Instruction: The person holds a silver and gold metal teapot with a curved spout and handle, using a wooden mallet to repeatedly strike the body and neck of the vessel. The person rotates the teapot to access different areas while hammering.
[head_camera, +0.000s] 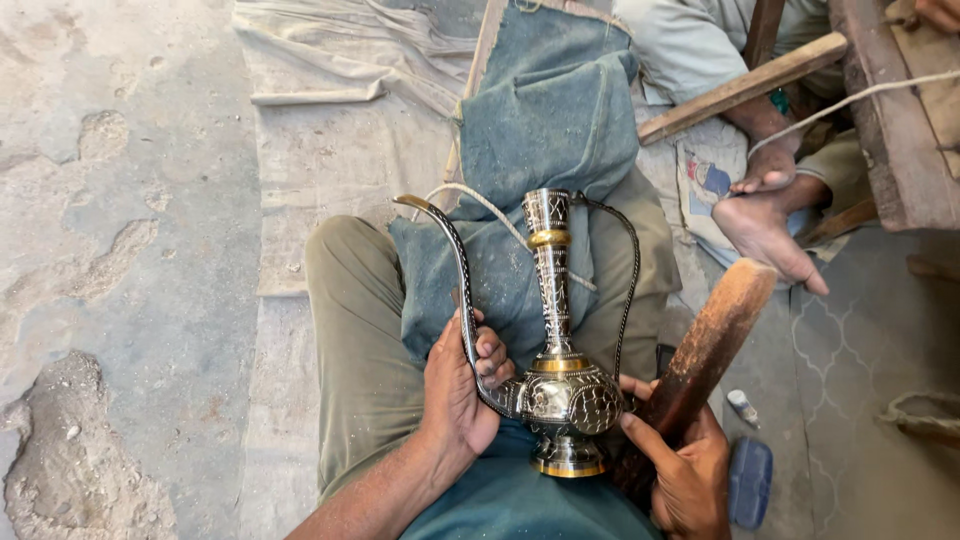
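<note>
Seated worker, viewed from above. An engraved metal ewer (562, 385) with brass bands stands upright on the lap, its foot on the teal shirt, its tall neck pointing away from the body over a blue-grey cloth (545, 140) draped on the thighs. The left hand (457, 385) has its grip closed round the base of the long curved spout (452, 270), fingers wrapped over it just beside the bulbous body. The right hand (688, 470) has its grip clamped on the lower end of a wooden block (708, 345), thumb stretched across to touch the ewer's body; the block rises at a slant to the right of the vessel, close to the thin looped handle (630, 270) but apart from the neck. The step in hand appears to be steadying the ewer for working with the block. Judged from this pose, the next move calls for the left hand to hold the spout firm while the block is brought squarely against the metal, clear of the slender handle, which looks easily bent. Nearby: a blue object (750, 480) and a small tube (743, 408) on the floor (130, 250); another person's bare foot (765, 235) at upper right.
</note>
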